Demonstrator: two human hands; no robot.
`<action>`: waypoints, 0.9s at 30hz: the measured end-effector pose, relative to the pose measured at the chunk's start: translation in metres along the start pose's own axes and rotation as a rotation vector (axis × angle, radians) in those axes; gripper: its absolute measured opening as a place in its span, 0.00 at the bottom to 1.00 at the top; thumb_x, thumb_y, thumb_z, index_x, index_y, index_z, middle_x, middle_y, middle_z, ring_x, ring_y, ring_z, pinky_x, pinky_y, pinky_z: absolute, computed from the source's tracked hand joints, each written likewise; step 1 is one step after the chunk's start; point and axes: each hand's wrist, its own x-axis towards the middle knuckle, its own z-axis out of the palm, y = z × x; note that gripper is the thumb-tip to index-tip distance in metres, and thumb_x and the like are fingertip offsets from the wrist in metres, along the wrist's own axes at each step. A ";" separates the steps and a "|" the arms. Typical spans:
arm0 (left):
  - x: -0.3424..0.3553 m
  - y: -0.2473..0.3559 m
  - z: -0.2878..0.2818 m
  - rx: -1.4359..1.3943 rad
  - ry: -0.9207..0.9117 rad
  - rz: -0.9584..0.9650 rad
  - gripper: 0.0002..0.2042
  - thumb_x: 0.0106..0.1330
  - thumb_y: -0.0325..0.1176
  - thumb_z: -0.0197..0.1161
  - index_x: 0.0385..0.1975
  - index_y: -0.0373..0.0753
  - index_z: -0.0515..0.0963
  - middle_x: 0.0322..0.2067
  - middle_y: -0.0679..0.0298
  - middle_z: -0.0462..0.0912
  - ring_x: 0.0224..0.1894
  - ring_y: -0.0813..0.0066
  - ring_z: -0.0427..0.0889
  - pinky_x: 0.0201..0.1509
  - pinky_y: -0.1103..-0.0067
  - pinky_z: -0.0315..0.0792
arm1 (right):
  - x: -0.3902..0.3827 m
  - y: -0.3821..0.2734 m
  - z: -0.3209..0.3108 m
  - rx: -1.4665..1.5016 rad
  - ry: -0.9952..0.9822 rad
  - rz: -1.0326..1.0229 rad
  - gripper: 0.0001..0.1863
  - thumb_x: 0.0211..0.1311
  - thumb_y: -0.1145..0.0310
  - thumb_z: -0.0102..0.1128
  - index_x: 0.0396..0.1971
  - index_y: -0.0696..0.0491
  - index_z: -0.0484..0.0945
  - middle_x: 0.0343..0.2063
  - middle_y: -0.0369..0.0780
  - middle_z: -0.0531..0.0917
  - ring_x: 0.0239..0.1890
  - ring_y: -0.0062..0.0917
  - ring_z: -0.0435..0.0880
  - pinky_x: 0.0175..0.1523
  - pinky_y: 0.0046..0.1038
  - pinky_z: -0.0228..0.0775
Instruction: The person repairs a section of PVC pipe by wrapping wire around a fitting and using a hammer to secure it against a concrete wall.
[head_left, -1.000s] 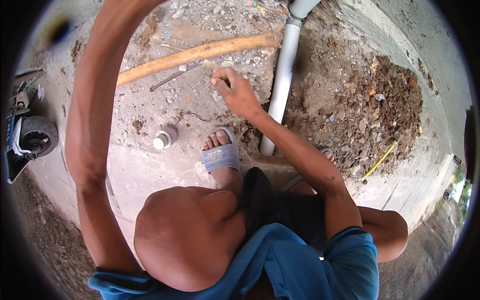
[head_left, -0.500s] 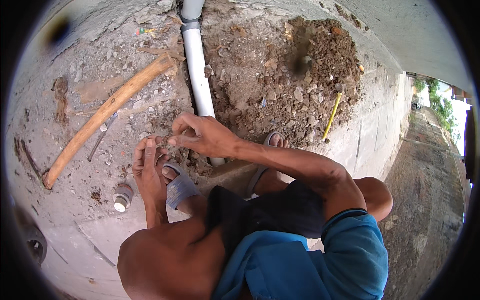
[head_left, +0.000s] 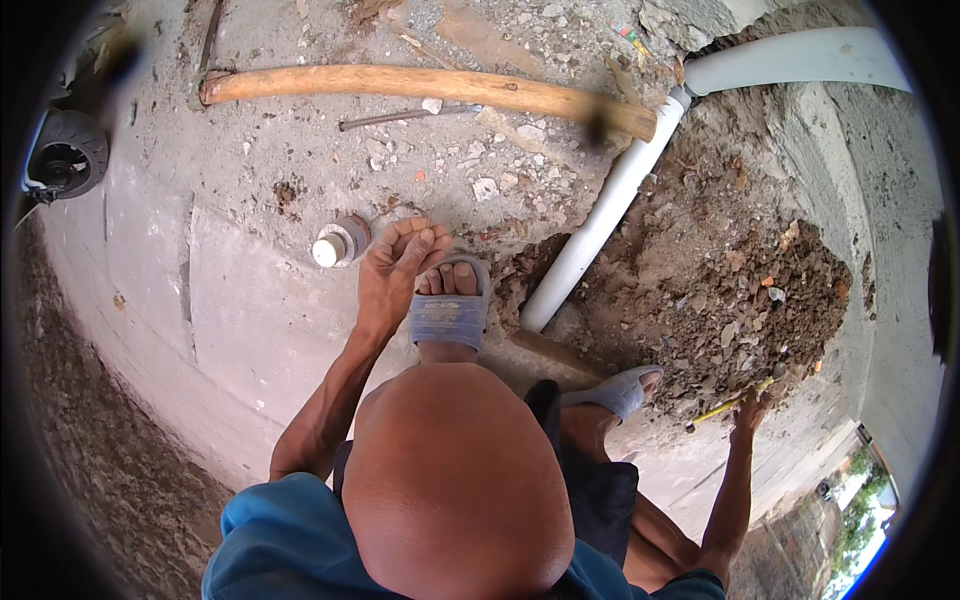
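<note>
My left hand (head_left: 400, 262) is raised above my sandalled left foot, its thumb and fingers pressed together. Whatever may be between the fingertips is too small to make out. Just left of it, a small round bottle with a white cap (head_left: 340, 243) stands on the concrete. Far to the right, my outstretched right hand (head_left: 752, 408) has its fingers around a thin yellow stick (head_left: 715, 412) at the edge of the dug soil. The stick's near end is dark. Between the hands a white plastic pipe (head_left: 610, 210) lies in a trench, its lower end beside a brownish block.
A tool with a long curved wooden handle (head_left: 430, 88) and a dark metal head lies across the far ground. A metal rod (head_left: 400, 117) is beside it. Heaped soil and rubble (head_left: 760, 310) spread right of the pipe. A grey pipe (head_left: 800, 60) joins it. A wheel (head_left: 70, 155) shows far left.
My hands have come apart: the right has left the left and reached out to the yellow stick. The view has turned, and the left hand stays near the left foot.
</note>
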 end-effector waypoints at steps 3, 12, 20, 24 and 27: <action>-0.012 -0.012 -0.011 -0.015 0.023 0.026 0.11 0.76 0.33 0.60 0.51 0.32 0.77 0.48 0.57 0.85 0.50 0.71 0.85 0.57 0.75 0.80 | 0.024 0.011 -0.021 -0.244 -0.175 -0.048 0.27 0.69 0.43 0.57 0.60 0.43 0.71 0.43 0.37 0.78 0.43 0.26 0.75 0.43 0.38 0.66; -0.093 -0.078 -0.103 0.380 0.474 0.058 0.16 0.74 0.43 0.63 0.48 0.35 0.80 0.34 0.66 0.81 0.38 0.78 0.79 0.45 0.78 0.75 | 0.073 0.032 -0.101 -0.475 0.218 -0.362 0.29 0.67 0.37 0.54 0.41 0.52 0.75 0.24 0.42 0.74 0.27 0.35 0.72 0.33 0.42 0.63; -0.089 -0.102 -0.128 0.797 0.682 0.145 0.10 0.72 0.35 0.64 0.44 0.35 0.83 0.39 0.51 0.83 0.40 0.58 0.85 0.44 0.67 0.76 | -0.237 -0.214 0.031 -0.611 -0.644 -0.963 0.22 0.77 0.51 0.51 0.38 0.58 0.74 0.23 0.35 0.73 0.24 0.20 0.67 0.31 0.33 0.63; -0.084 -0.105 -0.135 0.772 0.696 0.130 0.11 0.71 0.36 0.66 0.44 0.36 0.84 0.38 0.55 0.84 0.38 0.64 0.84 0.42 0.72 0.76 | -0.344 -0.266 0.159 -0.780 -1.087 -1.165 0.21 0.77 0.54 0.51 0.48 0.59 0.76 0.24 0.45 0.78 0.20 0.34 0.74 0.32 0.39 0.69; -0.085 -0.115 -0.142 0.567 0.747 0.117 0.12 0.69 0.38 0.68 0.43 0.36 0.84 0.34 0.60 0.85 0.33 0.71 0.82 0.41 0.74 0.76 | -0.393 -0.251 0.242 -0.644 -1.341 -1.090 0.20 0.76 0.56 0.53 0.54 0.57 0.75 0.36 0.53 0.84 0.32 0.48 0.83 0.39 0.41 0.75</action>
